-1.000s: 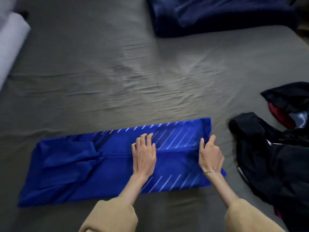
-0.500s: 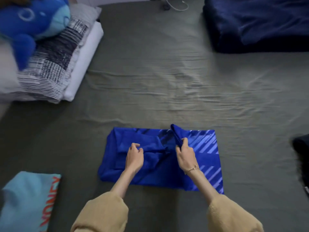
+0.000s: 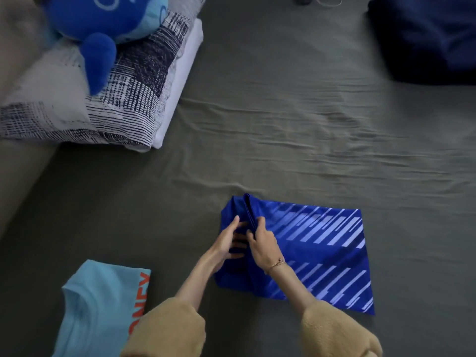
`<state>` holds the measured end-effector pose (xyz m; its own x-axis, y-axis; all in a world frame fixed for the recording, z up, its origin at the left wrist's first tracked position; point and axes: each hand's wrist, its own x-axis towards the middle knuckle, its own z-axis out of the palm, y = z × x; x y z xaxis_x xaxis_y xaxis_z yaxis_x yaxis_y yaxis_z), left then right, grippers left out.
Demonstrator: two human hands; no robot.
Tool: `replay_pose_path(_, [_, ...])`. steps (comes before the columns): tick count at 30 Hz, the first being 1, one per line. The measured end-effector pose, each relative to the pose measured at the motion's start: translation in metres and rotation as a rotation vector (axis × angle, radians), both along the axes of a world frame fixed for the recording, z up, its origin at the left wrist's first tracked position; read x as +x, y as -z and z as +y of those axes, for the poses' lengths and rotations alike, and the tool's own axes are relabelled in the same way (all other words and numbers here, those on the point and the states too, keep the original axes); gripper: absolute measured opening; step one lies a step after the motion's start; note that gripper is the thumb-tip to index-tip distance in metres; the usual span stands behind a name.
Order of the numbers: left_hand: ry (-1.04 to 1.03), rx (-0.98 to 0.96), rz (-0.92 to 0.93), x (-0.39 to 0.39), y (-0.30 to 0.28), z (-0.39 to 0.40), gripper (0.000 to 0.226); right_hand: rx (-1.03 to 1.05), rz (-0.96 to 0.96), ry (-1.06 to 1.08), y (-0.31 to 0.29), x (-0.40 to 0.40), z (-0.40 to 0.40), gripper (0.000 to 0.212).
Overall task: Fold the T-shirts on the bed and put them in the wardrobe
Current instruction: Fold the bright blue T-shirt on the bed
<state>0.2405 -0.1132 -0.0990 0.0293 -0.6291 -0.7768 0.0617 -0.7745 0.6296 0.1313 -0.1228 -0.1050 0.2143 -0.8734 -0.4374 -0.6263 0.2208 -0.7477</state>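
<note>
My right hand (image 3: pixel 262 244) pinches a raised fold of the blue T-shirt (image 3: pixel 316 248) between thumb and curled fingers — the fold stands up as a narrow ridge at the shirt's left end, running toward the far side of the bed (image 3: pixel 283 124). My left hand (image 3: pixel 226 243) lies just beside it, fingers fairly straight and spread, pressing flat on the blue cloth left of that ridge; it grips nothing that I can see. The two hands almost touch. A thin bracelet (image 3: pixel 278 263) sits on my right wrist, and both forearms come out of tan fleece sleeves (image 3: pixel 167 328).

The blue T-shirt is folded to a rough rectangle with pale diagonal stripes on its upper face, lying on the grey sheet toward the near edge of the bed, a little right of the middle. At the near left corner lies a light blue T-shirt (image 3: pixel 98 305), already folded, with orange lettering along its right side — it is well apart from the blue one.

At the far left corner a patterned black-and-white pillow (image 3: pixel 123 104) rests on a white one (image 3: pixel 180 81), and a blue plush toy (image 3: pixel 103 27) sits on top of them. At the far right corner lies a dark navy blanket (image 3: pixel 425 39), bunched up.
</note>
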Motion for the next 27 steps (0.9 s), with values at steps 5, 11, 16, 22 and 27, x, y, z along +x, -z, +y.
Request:
replay_pose_path(5, [-0.034, -0.018, -0.077, 0.013, 0.006, -0.008, 0.015, 0.100, -0.069, -0.070, 0.004, 0.012, -0.005, 0.029])
replay_pose_path(11, [0.037, -0.095, -0.489, 0.015, 0.020, -0.006, 0.020, 0.106, -0.042, -0.036, 0.009, -0.005, -0.012, 0.030])
replay_pose_path(16, [0.226, -0.068, -0.590, 0.012, 0.014, -0.006, 0.016, 0.087, -0.004, 0.092, 0.014, -0.038, -0.017, 0.024])
replay_pose_path(22, [0.509, 0.055, -0.665, 0.003, 0.008, -0.007, 0.076, 0.042, 0.088, 0.118, 0.017, -0.071, -0.018, 0.020])
replay_pose_path(27, [0.531, 0.009, -0.895, -0.020, 0.003, 0.001, 0.099, -0.060, 0.309, 0.233, 0.013, -0.097, -0.014, 0.022])
